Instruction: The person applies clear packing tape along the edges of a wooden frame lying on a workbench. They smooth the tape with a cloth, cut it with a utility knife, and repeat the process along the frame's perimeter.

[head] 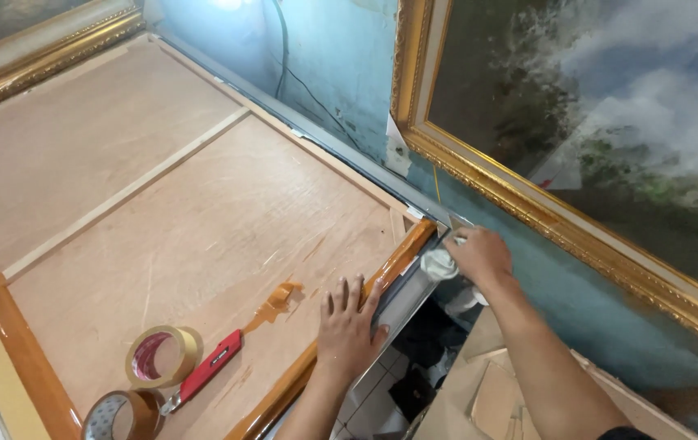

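Your left hand (347, 326) lies flat and open, palm down, on the glossy orange-brown frame edge (402, 257) of the big plywood-backed frame (202, 220), with nothing in its grasp; keep that pressure spread through all the fingers so the frame does not shift. Your right hand (479, 254) is closed around a crumpled white cloth (438, 264) just past the frame's corner, pressing it against the shiny glass or metal strip (402, 303) that juts beyond the frame edge. Wipe along the strip with short strokes, and keep the cloth bunched so your fingertips stay off the sharp edge. On the plywood, well inside the frame edge, lie 2 rolls of brown tape (162, 357), a red utility knife (206, 371) and a loose scrap of tape (280, 297); leave them there, away from your elbow. A gold-framed painting (577, 138) leans on the blue wall beyond the corner.
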